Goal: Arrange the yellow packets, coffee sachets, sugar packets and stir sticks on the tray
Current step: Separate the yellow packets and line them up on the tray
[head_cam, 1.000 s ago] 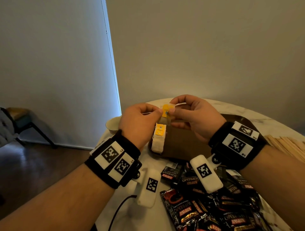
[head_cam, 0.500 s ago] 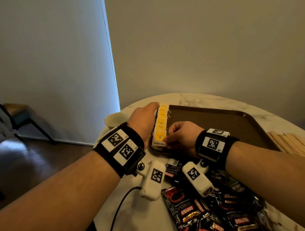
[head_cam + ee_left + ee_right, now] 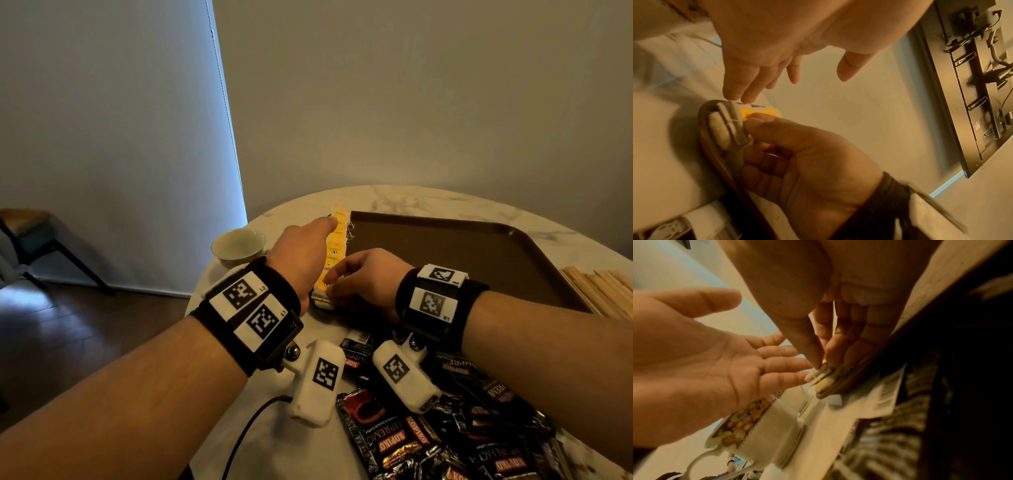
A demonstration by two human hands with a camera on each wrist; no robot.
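Since 0.5 s ago both hands barely shifted: left hand (image 3: 301,253) flat, fingers straight against the yellow packets (image 3: 337,246) rowed along the tray (image 3: 479,246) left edge; right hand (image 3: 363,277) pinches the near packets. Cup (image 3: 238,245) stands left on the bench (image 3: 411,198), coffee sachets (image 3: 428,442) near, stir sticks (image 3: 603,287) right.

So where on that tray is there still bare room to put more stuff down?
Nearly all of the tray is bare, from the yellow packets lined along its left edge to its right rim beside the stir sticks. The near left corner is crowded by both hands. In front, coffee sachets cover the table.
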